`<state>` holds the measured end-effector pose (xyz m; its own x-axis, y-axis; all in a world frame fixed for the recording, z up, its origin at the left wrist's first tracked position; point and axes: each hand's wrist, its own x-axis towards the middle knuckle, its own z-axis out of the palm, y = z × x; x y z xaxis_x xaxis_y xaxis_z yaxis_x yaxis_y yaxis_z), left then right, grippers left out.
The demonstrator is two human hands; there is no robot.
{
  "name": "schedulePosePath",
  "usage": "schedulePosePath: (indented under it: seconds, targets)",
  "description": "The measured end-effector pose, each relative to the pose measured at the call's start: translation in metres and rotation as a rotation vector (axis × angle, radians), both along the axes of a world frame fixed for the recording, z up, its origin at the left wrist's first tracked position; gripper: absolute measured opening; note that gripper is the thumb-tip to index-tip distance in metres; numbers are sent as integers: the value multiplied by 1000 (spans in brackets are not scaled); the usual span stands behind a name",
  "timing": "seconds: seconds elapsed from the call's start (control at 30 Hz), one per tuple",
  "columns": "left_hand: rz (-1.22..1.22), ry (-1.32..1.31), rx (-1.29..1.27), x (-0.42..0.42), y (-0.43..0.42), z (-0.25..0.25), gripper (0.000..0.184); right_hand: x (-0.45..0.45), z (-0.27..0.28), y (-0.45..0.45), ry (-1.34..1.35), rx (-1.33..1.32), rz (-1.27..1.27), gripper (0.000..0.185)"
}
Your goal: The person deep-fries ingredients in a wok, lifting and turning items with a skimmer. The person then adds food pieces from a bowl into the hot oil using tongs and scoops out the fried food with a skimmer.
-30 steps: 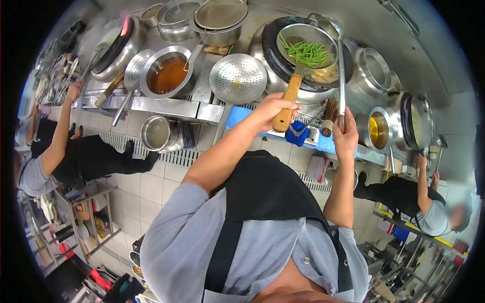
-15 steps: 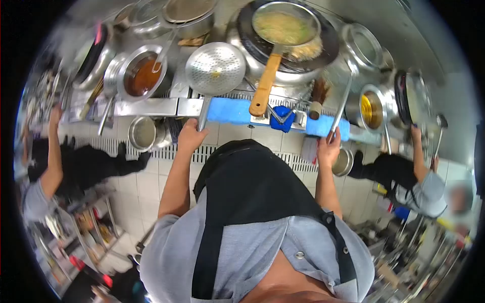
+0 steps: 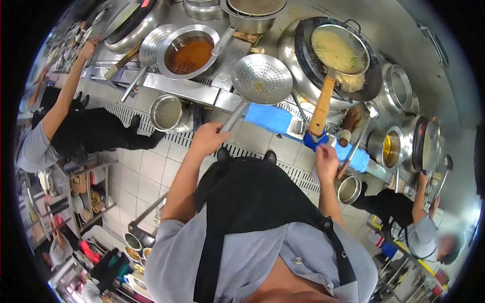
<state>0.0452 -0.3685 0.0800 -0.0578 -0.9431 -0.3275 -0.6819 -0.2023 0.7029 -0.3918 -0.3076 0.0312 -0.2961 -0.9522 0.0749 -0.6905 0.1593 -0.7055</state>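
Observation:
My left hand (image 3: 209, 137) is closed around the handle of a perforated skimmer (image 3: 262, 80), whose bowl sits over the counter edge. My right hand (image 3: 327, 159) has its fingers curled together beside a blue cloth (image 3: 312, 141); what they hold, if anything, I cannot make out. Just right of that hand, a steel ladle (image 3: 361, 136) leans across the edge, untouched. A mesh strainer (image 3: 341, 48) with a wooden handle (image 3: 322, 108) lies in the dark wok (image 3: 374, 76), with pale foam and a few green beans showing in it.
A pot of reddish-brown liquid (image 3: 191, 56) stands at the left, beside another skimmer (image 3: 157, 45). To the right are a pot with yellow oil (image 3: 390, 146) and a second wok (image 3: 429, 146). A co-worker (image 3: 55, 121) stands at left, another person (image 3: 424, 227) at right.
My left hand has let go of the wooden handle and gripped the skimmer. The beans have gone down into foam. My right hand has released the ladle and moved left.

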Motion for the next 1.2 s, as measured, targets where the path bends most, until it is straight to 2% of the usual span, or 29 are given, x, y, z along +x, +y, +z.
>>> schedulePosePath:
  seconds: [0.07,0.13,0.17,0.2,0.27,0.33,0.43,0.57,0.6,0.77,1.0,1.2]
  targets:
    - [-71,-30,-16,12,-3,8,39,86,25,-47,-21,11,113,21]
    - [-103,-8,0,23,-3,4,40,153,32,-111,21,-161,230,19]
    - [-118,1,7,28,-5,3,40,179,26,-147,-49,-179,262,17]
    - [-127,-3,5,32,-6,3,40,200,16,-184,-122,-215,265,17]
    - [-146,-15,-4,38,-7,3,40,233,14,-247,-26,-116,133,21]
    - [-158,-30,93,41,-12,13,43,242,-21,-309,-18,-39,18,25]
    - [-191,-39,159,44,-23,20,44,240,-68,-388,138,63,18,28]
    - [-159,-13,190,51,-27,17,41,236,-103,-467,237,263,33,31]
    - [-149,0,174,55,-33,16,40,240,-105,-480,232,334,32,32]
    - [-171,18,251,65,-50,9,37,242,-134,-510,278,354,-10,36]
    - [-186,9,270,71,-61,5,36,248,-116,-517,355,567,59,35]
    - [-233,15,236,74,-62,3,38,237,-89,-499,240,492,-116,39]
